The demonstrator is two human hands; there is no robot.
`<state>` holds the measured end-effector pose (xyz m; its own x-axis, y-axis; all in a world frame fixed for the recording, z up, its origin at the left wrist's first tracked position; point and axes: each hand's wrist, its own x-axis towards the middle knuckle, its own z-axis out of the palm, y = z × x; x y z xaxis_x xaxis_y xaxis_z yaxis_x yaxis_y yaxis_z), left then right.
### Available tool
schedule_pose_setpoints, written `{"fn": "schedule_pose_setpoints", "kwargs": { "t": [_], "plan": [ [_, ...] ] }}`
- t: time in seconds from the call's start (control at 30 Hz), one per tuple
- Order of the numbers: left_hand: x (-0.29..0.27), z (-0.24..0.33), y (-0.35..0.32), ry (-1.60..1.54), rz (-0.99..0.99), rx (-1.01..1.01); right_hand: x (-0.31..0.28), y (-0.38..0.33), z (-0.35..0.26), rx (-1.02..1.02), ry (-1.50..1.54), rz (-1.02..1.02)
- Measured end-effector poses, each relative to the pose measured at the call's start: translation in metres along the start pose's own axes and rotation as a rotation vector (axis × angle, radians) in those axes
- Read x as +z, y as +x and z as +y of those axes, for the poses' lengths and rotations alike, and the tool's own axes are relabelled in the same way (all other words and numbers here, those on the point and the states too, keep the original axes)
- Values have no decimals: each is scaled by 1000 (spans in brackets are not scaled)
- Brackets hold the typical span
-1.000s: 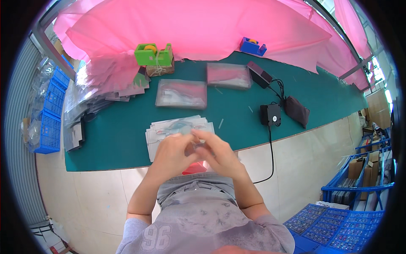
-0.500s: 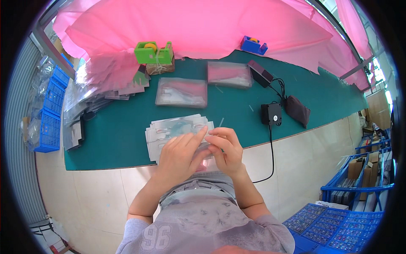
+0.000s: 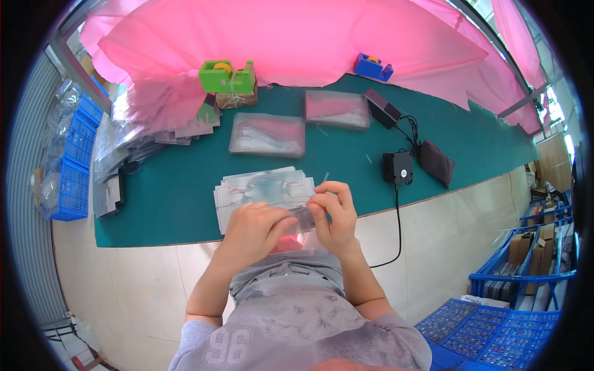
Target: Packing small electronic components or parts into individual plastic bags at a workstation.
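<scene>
At the table's near edge lies a loose stack of flat white-and-clear packets (image 3: 266, 185). Over its near right corner my two hands hold a clear plastic sleeve (image 3: 302, 219), which hangs past the edge and shows a pink reflection. My left hand (image 3: 255, 232) is closed at the sleeve's left side, fingers curled and thumb pointing right. My right hand (image 3: 335, 216) pinches the right side between thumb and fingertips. The exact grip of the left fingers is hidden by the back of the hand.
Two piles of clear sleeves (image 3: 267, 136) lie behind the stack. Further back stand a green tape dispenser (image 3: 228, 79) and a blue tape dispenser (image 3: 373, 68). To the right are a black power adapter (image 3: 396, 168) with its cable and a dark pouch (image 3: 435, 164). Many loose sleeves (image 3: 148, 123) cover the left.
My left hand has drawn back toward me and left, off the stack, its fingers now curled. My right hand stays nearly in place, its fingertips slightly raised.
</scene>
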<state>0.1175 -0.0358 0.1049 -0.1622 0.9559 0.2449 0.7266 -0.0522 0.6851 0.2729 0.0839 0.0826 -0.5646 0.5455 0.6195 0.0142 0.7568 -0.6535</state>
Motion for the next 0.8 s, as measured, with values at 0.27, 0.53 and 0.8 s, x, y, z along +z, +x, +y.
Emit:
{"fn": "schedule_pose_setpoints", "kwargs": {
  "t": [0.27, 0.53, 0.8],
  "plan": [
    [-9, -5, -5, -38, -25, -65, 0, -3, 3, 34, 53, -12],
    [-16, -14, -10, -89, -1, -81, -2, -5, 3, 126, 87, -26],
    [-12, -11, -8, -447, 188, -227, 0, -7, -3, 381, 424, 71]
  ]
}}
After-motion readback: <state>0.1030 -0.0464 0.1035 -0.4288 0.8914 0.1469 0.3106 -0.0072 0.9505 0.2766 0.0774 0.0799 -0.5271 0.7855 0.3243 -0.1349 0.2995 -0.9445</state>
